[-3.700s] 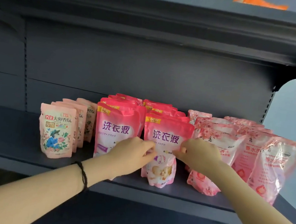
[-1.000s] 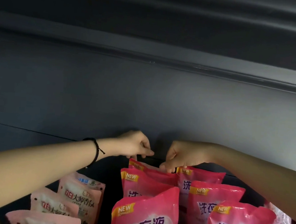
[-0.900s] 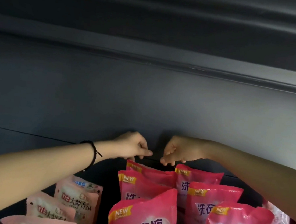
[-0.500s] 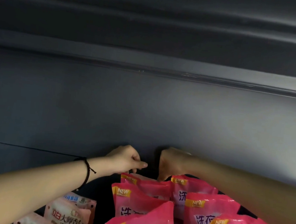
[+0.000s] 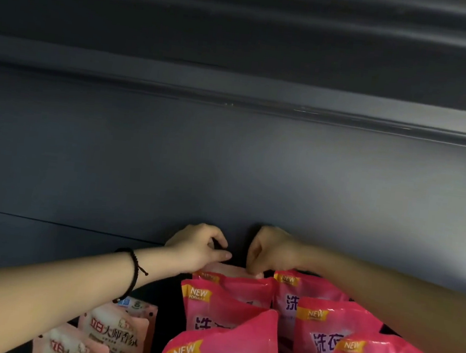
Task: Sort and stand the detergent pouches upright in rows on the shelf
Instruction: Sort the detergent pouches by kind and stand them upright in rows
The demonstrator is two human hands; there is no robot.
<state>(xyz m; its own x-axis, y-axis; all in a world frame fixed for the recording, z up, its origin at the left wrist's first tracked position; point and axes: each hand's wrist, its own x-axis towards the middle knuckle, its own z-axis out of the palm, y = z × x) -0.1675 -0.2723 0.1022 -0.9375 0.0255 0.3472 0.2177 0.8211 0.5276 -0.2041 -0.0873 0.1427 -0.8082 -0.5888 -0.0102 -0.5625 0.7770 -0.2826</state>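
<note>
Two rows of bright pink detergent pouches [image 5: 223, 316] stand upright, running from the front to the shelf's back wall. My left hand [image 5: 201, 246] and my right hand [image 5: 268, 252] reach to the rearmost pouch [image 5: 230, 276] of the left pink row. Both hands pinch its top edge, fingers curled, one at each end. The right pink row [image 5: 333, 333] stands next to it, partly under my right forearm. A row of pale pink pouches [image 5: 116, 333] with a floral print stands at the lower left, partly hidden by my left arm.
The dark grey back panel [image 5: 226, 175] of the shelf fills most of the view. The underside of the upper shelf [image 5: 239, 47] hangs low overhead. A dark gap [image 5: 162, 321] separates the pale row from the pink rows.
My head has moved in close under the upper shelf. Both hands have gone from the front pouches to the rearmost pouch and lowered onto its top edge.
</note>
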